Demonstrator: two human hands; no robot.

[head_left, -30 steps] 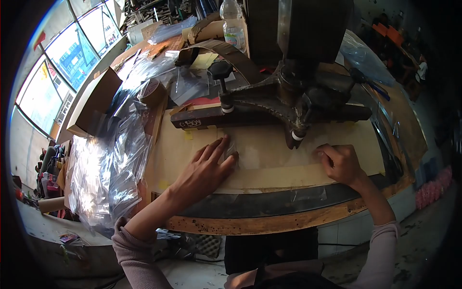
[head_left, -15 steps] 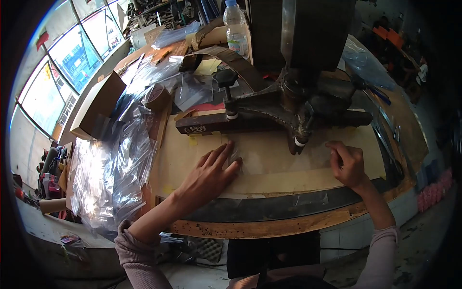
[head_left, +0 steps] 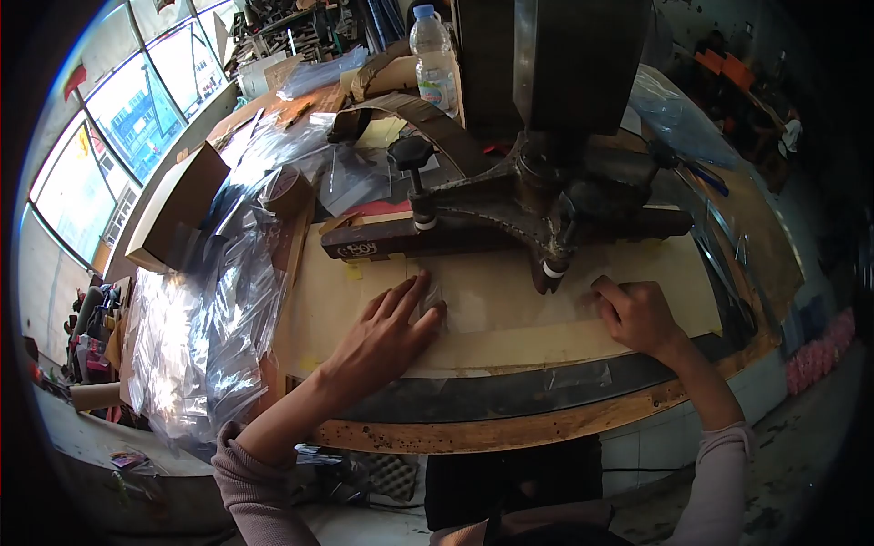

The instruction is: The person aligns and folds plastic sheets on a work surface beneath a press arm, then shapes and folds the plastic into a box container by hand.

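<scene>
A thin clear plastic sheet [head_left: 496, 305], faint against the surface, lies on a pale board [head_left: 337, 314] in front of the press. Flat on the board, at the sheet's left end, my left hand [head_left: 382, 328] has its fingers stretched out and its thumb apart. My right hand [head_left: 637, 317] is closed at the sheet's right end, thumb and curled index finger at the film; its fingertips are partly hidden. Just beyond both hands is the press's dark metal bar [head_left: 401, 244] with white lettering. A clamp foot [head_left: 553, 269] of the press hangs between them.
Crumpled clear plastic bags [head_left: 214, 318] cover the table's left side, near an open cardboard box [head_left: 177, 209] and a tape roll [head_left: 286, 191]. A water bottle [head_left: 432, 64] stands behind. The dark press column [head_left: 583, 64] rises at centre. Pliers [head_left: 706, 178] lie at right.
My right hand has moved slightly left along the clear sheet and its fingers look more curled. My left hand stays flat in place. The whole view has shifted a little.
</scene>
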